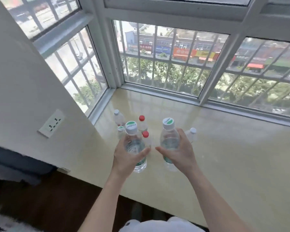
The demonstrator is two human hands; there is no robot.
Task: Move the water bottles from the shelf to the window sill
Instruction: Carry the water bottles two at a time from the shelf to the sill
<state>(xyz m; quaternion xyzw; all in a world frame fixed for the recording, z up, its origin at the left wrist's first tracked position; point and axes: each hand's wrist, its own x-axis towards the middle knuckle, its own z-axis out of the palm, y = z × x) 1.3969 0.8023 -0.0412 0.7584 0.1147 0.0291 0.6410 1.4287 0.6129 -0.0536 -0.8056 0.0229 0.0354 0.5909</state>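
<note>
Barred windows (171, 61) wrap a cream sill (233, 148). Over its near left part, the left hand (124, 159) has its grip curled round a green-capped bottle (134, 144); 4 small bottles (142, 124) stand on the sill just behind. The right hand (179, 153) grips a 2nd bottle (169, 139), with a white-capped bottle (192, 134) just beside.

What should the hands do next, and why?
Probably lower both onto the window sill and let go: the left hand grips the left bottle, the right hand the right bottle, both upright over bare sill beside the standing bottles.
</note>
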